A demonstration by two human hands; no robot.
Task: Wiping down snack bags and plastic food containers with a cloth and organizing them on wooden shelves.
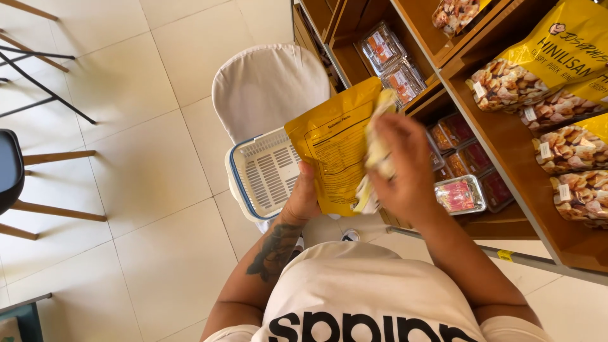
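The right hand covers the far edge of a yellow pouch, so how much of the pale cloth bunched under its fingers reaches behind the pouch cannot be made out; the hand is closed around that cloth and presses it against the pouch's side. The left hand grips the pouch from below, thumb on its printed back face, holding it upright and slightly tilted in front of the chest. The print on that face is too small to tell apart. Just left of the left hand sits a white plastic basket with a blue rim, its lower part hidden by the forearm; it rests on a white-covered seat that runs away beyond it. To the right of the right hand stands a wooden shelf unit. Small clear flat packs with red contents lie in the compartment just beside that hand, partly screened by it, and more clear packs lie in a compartment above. Farther right, large yellow bags with clear windows showing pale, puffy pieces are cut off by the frame edge. Dark chair legs stand on the tiled floor, well to the left of both hands.
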